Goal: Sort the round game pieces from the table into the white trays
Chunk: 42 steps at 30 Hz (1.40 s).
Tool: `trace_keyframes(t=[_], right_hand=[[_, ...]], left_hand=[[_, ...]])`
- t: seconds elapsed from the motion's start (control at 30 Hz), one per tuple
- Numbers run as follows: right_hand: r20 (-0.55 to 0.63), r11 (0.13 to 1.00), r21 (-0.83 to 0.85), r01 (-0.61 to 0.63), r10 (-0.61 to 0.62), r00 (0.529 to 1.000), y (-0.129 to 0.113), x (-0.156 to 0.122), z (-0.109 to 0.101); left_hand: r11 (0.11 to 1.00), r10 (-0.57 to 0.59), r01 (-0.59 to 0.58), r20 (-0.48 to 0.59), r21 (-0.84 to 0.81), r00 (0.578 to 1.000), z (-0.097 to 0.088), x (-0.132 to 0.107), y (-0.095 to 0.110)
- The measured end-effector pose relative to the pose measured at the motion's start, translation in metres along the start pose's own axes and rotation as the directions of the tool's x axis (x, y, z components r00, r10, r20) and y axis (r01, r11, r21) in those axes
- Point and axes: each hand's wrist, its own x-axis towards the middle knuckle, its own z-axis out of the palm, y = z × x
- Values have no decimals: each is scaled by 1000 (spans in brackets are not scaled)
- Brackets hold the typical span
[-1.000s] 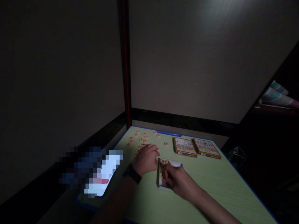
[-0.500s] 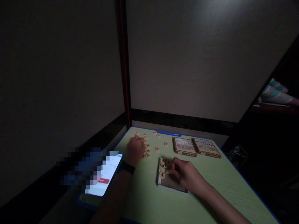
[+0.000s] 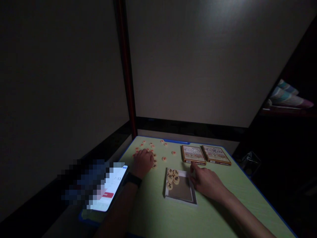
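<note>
My left hand [image 3: 143, 162], with a dark band on the wrist, rests palm down over the xiangqi pieces [image 3: 155, 163] at the table's left, its fingers reaching forward and partly covering them. At the right rim of a shallow white-edged box [image 3: 180, 191] is my right hand [image 3: 206, 181], its fingers curled together; whether they hold anything is hidden. Several round pieces with dark characters [image 3: 170, 178] lie face up at the left side of the box. Loose pieces with red characters [image 3: 164, 159] are scattered beyond my left hand.
Two flat printed boxes [image 3: 193, 154] [image 3: 216, 155] lie side by side at the back right of the green table [image 3: 223, 211]. A lit phone [image 3: 110, 195] is at the left edge. Walls rise behind and to the left. A clear bag-like object [image 3: 250, 163] stands off the right edge.
My right hand has drawn back rightward from the pieces in the box to its right rim, leaving them uncovered. My left hand has shifted slightly over the loose pieces. The view has turned slightly.
</note>
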Motion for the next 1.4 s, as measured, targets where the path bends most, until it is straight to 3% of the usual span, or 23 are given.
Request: trace_keyframes(t=[0.57, 0.87, 1.4], right_hand=[[-22, 1000, -13, 7, -7, 1000, 7, 5, 0], [-50, 933, 216, 288, -284, 958, -14, -11, -4], [-28, 952, 139, 273, -272, 962, -20, -8, 9]], left_hand=[[998, -58, 59, 89, -12, 994, -8, 0, 0], [999, -54, 54, 121, 9, 991, -11, -1, -2], [995, -87, 93, 126, -44, 988, -5, 4, -5]])
